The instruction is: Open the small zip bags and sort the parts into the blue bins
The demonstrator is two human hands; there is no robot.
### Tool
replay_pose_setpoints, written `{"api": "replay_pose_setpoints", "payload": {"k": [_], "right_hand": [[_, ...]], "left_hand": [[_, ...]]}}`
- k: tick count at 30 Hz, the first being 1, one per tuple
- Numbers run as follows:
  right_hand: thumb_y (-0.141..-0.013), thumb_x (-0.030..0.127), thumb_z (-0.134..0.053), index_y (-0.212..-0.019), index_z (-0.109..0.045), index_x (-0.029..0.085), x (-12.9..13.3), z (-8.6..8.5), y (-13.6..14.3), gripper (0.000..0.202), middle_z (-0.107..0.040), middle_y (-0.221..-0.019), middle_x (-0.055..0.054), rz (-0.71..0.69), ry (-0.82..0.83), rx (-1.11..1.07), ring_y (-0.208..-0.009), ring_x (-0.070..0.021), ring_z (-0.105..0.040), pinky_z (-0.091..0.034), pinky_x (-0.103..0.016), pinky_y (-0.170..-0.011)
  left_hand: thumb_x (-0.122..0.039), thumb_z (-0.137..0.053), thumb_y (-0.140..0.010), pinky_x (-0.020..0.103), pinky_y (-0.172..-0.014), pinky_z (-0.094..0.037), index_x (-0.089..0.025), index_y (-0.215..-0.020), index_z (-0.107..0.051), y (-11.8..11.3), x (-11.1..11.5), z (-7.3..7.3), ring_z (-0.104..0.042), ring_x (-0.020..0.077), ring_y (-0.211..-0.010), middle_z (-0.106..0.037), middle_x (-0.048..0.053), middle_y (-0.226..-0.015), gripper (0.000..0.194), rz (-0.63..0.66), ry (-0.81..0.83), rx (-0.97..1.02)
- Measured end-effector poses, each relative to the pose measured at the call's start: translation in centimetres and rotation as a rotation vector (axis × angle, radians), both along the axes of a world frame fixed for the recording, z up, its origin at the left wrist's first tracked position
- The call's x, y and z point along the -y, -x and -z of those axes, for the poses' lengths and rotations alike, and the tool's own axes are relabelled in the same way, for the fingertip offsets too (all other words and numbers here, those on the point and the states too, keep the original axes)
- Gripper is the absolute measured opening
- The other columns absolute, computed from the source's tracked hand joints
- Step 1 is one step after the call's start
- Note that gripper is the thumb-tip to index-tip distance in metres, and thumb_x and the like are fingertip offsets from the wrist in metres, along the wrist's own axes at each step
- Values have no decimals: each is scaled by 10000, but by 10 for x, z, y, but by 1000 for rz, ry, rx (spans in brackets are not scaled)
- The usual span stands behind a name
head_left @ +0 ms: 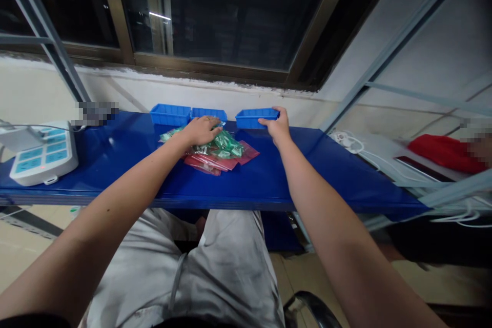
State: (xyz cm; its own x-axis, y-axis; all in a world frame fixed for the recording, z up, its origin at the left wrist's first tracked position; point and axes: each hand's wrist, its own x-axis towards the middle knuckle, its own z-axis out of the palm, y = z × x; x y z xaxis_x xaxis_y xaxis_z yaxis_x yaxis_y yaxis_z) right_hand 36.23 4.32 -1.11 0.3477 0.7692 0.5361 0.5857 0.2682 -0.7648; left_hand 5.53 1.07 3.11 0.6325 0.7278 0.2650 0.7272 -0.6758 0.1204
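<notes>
My left hand (203, 130) lies flat on a heap of small plastic bags, its fingers stretched out. Clear bags with green contents (227, 143) make up the top of the heap, and pink bags (215, 162) lie under them toward me. My right hand (277, 125) grips the right end of a blue plastic bin (251, 119), thumb on the front and fingers over the far side. Two more blue bins stand to the left: the left one (169, 114) and the middle one (215, 113), which is partly hidden behind my left hand.
A white power strip (46, 156) with plugs sits at the left of the blue table (115, 164). Metal frame posts rise at both sides, with a window behind. On the right, white cables (348, 142) and a red cloth (446, 154) lie near another person.
</notes>
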Motion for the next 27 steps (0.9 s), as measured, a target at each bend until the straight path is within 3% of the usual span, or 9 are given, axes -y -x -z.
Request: {"api": "replay_pose_setpoints", "payload": {"k": [5,11,14,16,18,20,22,24,27], "right_hand": [[-579,244,-783,-1236,-517,237,0,10,8,709,-635,-1131,-54,-128,189,-238,-1012,-232,-630,-528,-393,-916],[-630,243,-786,-1267,-550,188,1,15,11,682,-643,-1217,-106,-177,325,-115,-1042,-237,-638,-499,-401,-968],[-663,223,-757,-1320,-526,154,5,10,13,700,-615,-1263,-137,-107,315,62,-1102,-255,-617,-462,-396,-1016],[-690,227,-722,-1307,-538,136,10,4,15,650,-575,-1295,-169,19,289,188,-1161,-285,-581,-429,-411,-1046],[-724,225,-663,-1261,-567,133,19,-5,22,553,-550,-1296,-191,161,234,291,-1190,-316,-550,-411,-442,-1046],[-764,229,-610,-1196,-603,141,31,-17,36,440,-591,-1212,-184,192,116,373,-1145,-318,-561,-426,-447,-1007],[-825,289,-564,-1097,-643,159,46,-29,57,312,-664,-976,-127,58,91,424,-977,-280,-616,-473,-409,-908],[-875,414,-524,-1027,-666,176,61,-39,80,316,-674,-841,-82,-149,190,455,-844,-247,-631,-498,-374,-806],[-765,590,-665,-1144,-653,203,78,-46,107,542,-702,-1045,-114,-413,371,518,-895,-267,-646,-513,-378,-776]], "left_hand": [[-512,-390,-914,405,-1031,-413,-172,-1349,-586,3,0,3,-565,300,-1221,-615,151,-1346,585,-19,43,-37],[-413,-443,-861,359,-901,-472,-184,-1248,-649,4,8,-3,-643,277,-1053,-701,123,-1173,495,13,143,-6],[-372,-459,-856,344,-923,-469,-187,-1251,-645,7,13,-6,-638,258,-1077,-687,103,-1222,474,73,192,66],[-391,-475,-864,347,-1008,-431,-187,-1311,-603,11,14,-9,-586,256,-1193,-631,100,-1329,508,76,161,114],[-466,-494,-867,372,-1082,-377,-197,-1385,-538,19,15,-14,-498,272,-1311,-564,104,-1419,585,3,120,136],[-607,-514,-834,411,-1102,-360,-205,-1449,-461,28,16,-22,-440,310,-1366,-511,123,-1471,737,-128,136,121],[-745,-541,-747,429,-1081,-386,-191,-1495,-389,36,17,-30,-442,352,-1364,-461,162,-1507,944,-234,242,47],[-813,-538,-694,418,-1067,-403,-207,-1537,-304,41,18,-35,-445,359,-1366,-402,169,-1550,1064,-273,374,-44],[-852,-522,-662,399,-1055,-415,-219,-1543,-284,40,19,-33,-457,357,-1360,-403,166,-1551,1111,-281,473,-157]]}}
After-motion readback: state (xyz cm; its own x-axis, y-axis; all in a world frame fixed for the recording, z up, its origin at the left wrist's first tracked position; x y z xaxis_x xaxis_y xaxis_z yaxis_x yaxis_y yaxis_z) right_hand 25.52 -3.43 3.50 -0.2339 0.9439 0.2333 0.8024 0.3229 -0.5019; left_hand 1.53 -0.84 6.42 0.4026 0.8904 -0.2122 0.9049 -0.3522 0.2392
